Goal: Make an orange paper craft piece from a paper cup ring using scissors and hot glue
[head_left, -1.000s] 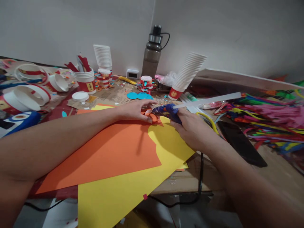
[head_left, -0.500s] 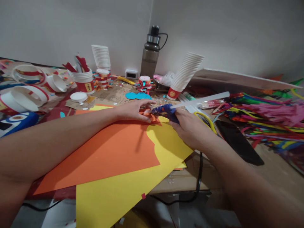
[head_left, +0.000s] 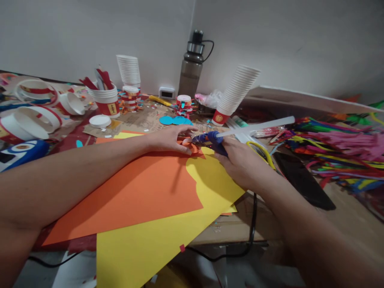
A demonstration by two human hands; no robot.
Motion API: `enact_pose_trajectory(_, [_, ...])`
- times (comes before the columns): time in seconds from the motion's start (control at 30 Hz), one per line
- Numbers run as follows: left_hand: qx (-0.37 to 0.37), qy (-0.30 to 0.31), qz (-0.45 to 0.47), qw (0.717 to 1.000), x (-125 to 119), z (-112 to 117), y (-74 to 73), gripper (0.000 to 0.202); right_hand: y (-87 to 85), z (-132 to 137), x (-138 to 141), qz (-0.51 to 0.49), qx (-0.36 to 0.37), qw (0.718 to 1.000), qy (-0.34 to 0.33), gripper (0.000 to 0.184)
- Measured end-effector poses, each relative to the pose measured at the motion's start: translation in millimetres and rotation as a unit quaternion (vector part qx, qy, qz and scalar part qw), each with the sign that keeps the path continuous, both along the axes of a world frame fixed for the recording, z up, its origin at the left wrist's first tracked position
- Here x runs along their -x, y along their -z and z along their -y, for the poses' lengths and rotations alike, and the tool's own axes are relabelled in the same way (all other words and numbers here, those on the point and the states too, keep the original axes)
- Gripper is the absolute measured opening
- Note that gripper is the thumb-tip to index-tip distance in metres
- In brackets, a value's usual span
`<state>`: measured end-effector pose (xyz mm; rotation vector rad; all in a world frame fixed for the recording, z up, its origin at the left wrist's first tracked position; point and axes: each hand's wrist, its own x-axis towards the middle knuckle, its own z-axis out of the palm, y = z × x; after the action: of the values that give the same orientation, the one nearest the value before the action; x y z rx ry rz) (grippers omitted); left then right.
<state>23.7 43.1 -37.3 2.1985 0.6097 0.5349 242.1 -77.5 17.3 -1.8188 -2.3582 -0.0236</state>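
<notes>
My right hand [head_left: 240, 164] grips a blue glue gun [head_left: 210, 141] with a long white glue stick [head_left: 258, 126] poking out of its back. The gun's nozzle points left at a small orange paper piece [head_left: 192, 147]. My left hand [head_left: 171, 139] pinches that piece with its fingertips and holds it down at the far edge of a large orange sheet [head_left: 135, 192]. A yellow sheet [head_left: 168, 232] lies under the orange one. The gun's black cord [head_left: 253, 224] runs down over the table's front edge.
Stacks of white paper cups [head_left: 237, 94] [head_left: 129, 70], a grey water bottle [head_left: 192, 64] and cut cups [head_left: 33, 120] stand behind. Coloured pipe cleaners [head_left: 336, 144], a black phone [head_left: 303, 180] and yellow-handled scissors [head_left: 261, 150] lie on the right. Blue paper circles [head_left: 175, 120] lie beyond my hands.
Both hands stay in place on the orange piece and glue gun; only the view and the glue stick's angle shift slightly.
</notes>
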Motion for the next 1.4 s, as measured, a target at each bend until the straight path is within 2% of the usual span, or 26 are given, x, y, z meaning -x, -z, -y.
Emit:
enact_pose_trajectory(0.27, [0.0, 0.005, 0.006, 1.0, 1, -3, 3.8, 0.082, -3.7, 4, -7, 0.011, -0.01, 1.0, -0.005, 0.027])
enact_pose_trajectory(0.6, [0.025, 0.014, 0.01, 1.0, 0, -2, 1.4, 0.084, -0.3, 0, 8, -0.021, 0.008, 1.0, -0.006, 0.023])
enact_pose_trajectory(0.8, [0.004, 0.003, 0.004, 1.0, 1, -2, 2.7, 0.082, -2.1, 3, -3, 0.006, -0.004, 1.0, 0.005, 0.03])
enact_pose_trajectory(0.93, [0.003, 0.003, 0.0, 1.0, 1, -3, 4.1, 0.084, -6.5, 5, -7, 0.003, -0.013, 1.0, -0.001, 0.025])
enact_pose_trajectory(1.13, [-0.005, -0.001, -0.001, 1.0, 0, 1, 0.1, 0.082, -11.4, 4, -8, -0.002, -0.018, 1.0, 0.008, 0.014])
enact_pose_trajectory(1.4, [-0.024, -0.024, -0.034, 0.999, 1, 6, -7.1, 0.081, -13.7, 5, -8, -0.013, -0.013, 1.0, 0.009, 0.017])
